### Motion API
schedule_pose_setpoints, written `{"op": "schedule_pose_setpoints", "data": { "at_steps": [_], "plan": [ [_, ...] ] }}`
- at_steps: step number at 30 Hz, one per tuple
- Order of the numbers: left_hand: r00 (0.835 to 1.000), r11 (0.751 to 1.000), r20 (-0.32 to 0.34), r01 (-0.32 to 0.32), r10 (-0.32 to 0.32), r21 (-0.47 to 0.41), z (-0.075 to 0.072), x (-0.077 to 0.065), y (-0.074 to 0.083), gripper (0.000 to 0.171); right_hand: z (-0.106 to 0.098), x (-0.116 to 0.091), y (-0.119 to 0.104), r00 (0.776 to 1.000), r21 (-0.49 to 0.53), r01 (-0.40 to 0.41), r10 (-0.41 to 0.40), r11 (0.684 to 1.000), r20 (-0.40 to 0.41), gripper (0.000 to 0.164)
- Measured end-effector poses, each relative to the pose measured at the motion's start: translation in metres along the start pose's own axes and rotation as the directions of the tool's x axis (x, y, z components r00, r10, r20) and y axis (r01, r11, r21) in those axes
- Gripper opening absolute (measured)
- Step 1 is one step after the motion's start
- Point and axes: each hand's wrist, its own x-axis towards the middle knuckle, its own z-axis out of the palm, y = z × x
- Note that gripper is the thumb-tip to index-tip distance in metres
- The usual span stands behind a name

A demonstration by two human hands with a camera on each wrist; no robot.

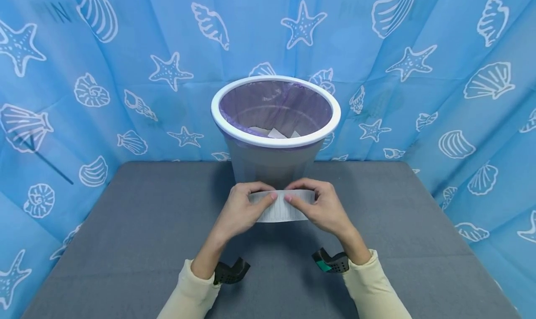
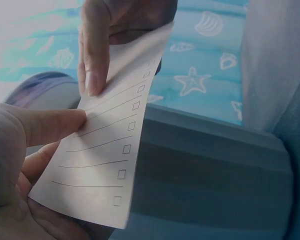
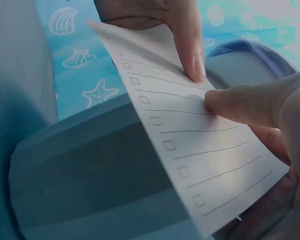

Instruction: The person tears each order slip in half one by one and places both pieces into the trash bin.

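Both hands pinch one strip of white checklist paper (image 1: 281,212), printed with ruled lines and small checkboxes. My left hand (image 1: 244,206) grips it just left of the middle, thumb on the printed face and fingers behind. The right hand (image 1: 320,205) mirrors this just right of the middle, so the two thumb tips nearly meet at the upper edge. In the left wrist view the sheet (image 2: 100,145) bows slightly and looks whole. Directly behind it stands a grey trash bin (image 1: 272,163) with a white rim and a purple liner.
White paper pieces (image 1: 276,133) lie inside the bin. The bin stands at the back of a grey cloth-covered table (image 1: 176,226). A blue curtain (image 1: 167,39) with shells and starfish hangs behind and along both sides. Black wrist mounts (image 1: 231,271) sit below each hand.
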Motion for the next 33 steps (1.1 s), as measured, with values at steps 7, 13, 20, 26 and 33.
{"op": "schedule_pose_setpoints", "data": {
  "at_steps": [7, 13, 20, 26, 33],
  "plan": [
    [1.000, 1.000, 0.017, -0.005, 0.004, 0.018, -0.0024, -0.0015, 0.0055, 0.016, 0.0014, -0.0009, -0.0050, 1.000, 0.014, 0.028, -0.027, 1.000, -0.013, 0.009],
    [0.999, 0.999, 0.047, -0.026, 0.024, 0.039, -0.0037, -0.0017, 0.0066, 0.016, 0.0008, -0.0013, -0.0067, 0.999, 0.029, 0.037, -0.037, 0.999, 0.004, 0.009],
    [0.997, 0.999, 0.071, -0.024, 0.022, 0.023, -0.0044, -0.0008, 0.0055, 0.015, 0.0018, -0.0012, -0.0070, 0.999, 0.023, 0.030, -0.031, 0.999, 0.028, 0.007],
    [0.997, 0.998, 0.080, 0.001, 0.004, -0.060, -0.0045, 0.0005, 0.0034, 0.014, 0.0027, -0.0011, -0.0085, 0.999, 0.019, 0.022, -0.022, 1.000, 0.040, 0.006],
    [0.994, 0.983, 0.096, 0.075, -0.060, -0.165, -0.0035, 0.0023, 0.0000, 0.015, 0.0030, -0.0010, -0.0094, 0.999, 0.004, 0.021, -0.021, 1.000, 0.047, 0.005]
  ]
}}
